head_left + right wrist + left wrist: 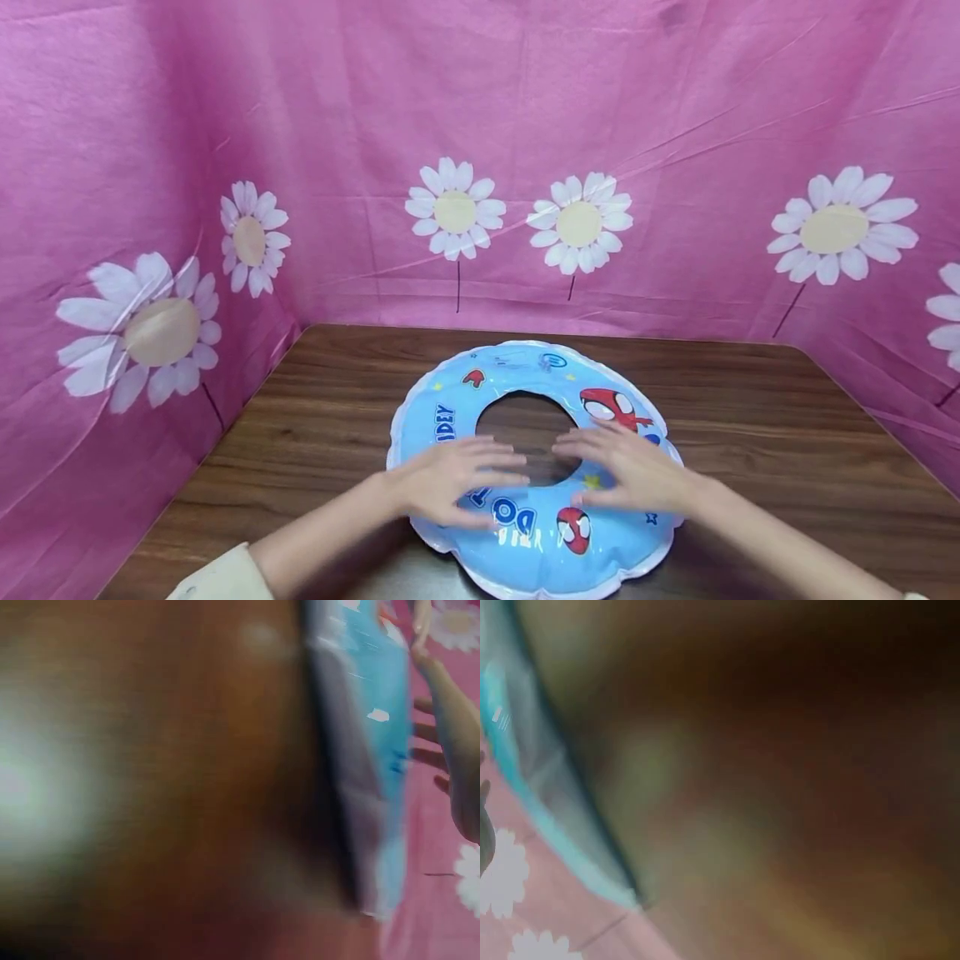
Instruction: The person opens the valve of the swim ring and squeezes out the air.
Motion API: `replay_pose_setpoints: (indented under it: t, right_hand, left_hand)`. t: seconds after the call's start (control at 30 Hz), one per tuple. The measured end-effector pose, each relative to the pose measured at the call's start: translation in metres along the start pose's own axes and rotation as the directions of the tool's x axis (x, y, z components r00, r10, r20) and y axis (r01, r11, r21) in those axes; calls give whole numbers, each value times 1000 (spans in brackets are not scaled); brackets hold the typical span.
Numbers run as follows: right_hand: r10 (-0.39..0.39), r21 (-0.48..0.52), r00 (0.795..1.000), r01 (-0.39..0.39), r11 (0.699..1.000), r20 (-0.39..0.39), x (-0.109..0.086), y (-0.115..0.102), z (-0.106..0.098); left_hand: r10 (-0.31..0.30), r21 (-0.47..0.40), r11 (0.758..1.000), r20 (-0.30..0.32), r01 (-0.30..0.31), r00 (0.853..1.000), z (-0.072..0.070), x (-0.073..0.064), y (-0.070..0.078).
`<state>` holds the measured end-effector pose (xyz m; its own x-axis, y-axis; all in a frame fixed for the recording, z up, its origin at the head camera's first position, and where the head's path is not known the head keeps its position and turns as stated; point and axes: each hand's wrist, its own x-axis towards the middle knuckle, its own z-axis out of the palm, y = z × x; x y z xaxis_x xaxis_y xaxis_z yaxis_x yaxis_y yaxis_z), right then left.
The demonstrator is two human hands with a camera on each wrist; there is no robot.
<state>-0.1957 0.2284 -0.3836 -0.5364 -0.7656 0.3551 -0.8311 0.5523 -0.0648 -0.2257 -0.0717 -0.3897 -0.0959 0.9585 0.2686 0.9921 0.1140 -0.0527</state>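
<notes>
Head view: Fingers spread, a person's left grip and right grip lie over an inflated blue ring, midway between the surface's side edges, apparently positioning it; the next move likely calls for grasping its rim.

Blue swim ring (white-edged), plump, on brown table
</notes>
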Motion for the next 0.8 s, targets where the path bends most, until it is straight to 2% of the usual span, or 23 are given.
replay_pose_setpoints:
  t: [0.07, 0.13, 0.23, 0.37, 0.47, 0.63, 0.7, 0.73, 0.77, 0.8]
  right_hand:
    - [3, -16, 1000, -3, 1000, 22, -11, -9, 11]
    - [2, -28, 999, -1, 1000, 47, -19, -13, 23]
    - [17, -65, 995, -11, 998, 98, -26, -16, 39]
    - [48, -78, 986, -36, 996, 160, -32, -15, 53]
    - [73, -57, 982, -64, 996, 175, -34, -15, 58]
    - [74, -62, 981, -64, 996, 180, -34, -15, 58]
    - [92, -6, 979, -93, 996, 182, -34, -15, 57]
    - [114, 53, 977, -125, 991, 179, -33, -14, 56]
    - [139, 140, 975, -164, 976, 173, -33, -13, 55]
    - [175, 251, 970, -214, 944, 170, -32, -10, 53]
  left_hand:
    - [33, 18, 999, 97, -34, 995, 9, -6, 10]
    - [33, 32, 999, 187, -40, 982, 18, -10, 15]
    - [50, 64, 996, 257, -69, 965, 30, -12, 18]
    - [59, 23, 997, 286, -68, 956, 43, -14, 17]
    - [51, -22, 999, 288, -47, 956, 47, -15, 15]
    - [48, -71, 997, 297, -28, 954, 50, -15, 13]
    - [48, -85, 996, 301, -23, 952, 50, -16, 13]
    - [48, -88, 996, 303, -22, 952, 51, -16, 13]
    - [48, -89, 996, 303, -23, 952, 51, -16, 12]
    - [49, -90, 996, 301, -23, 952, 51, -16, 12]
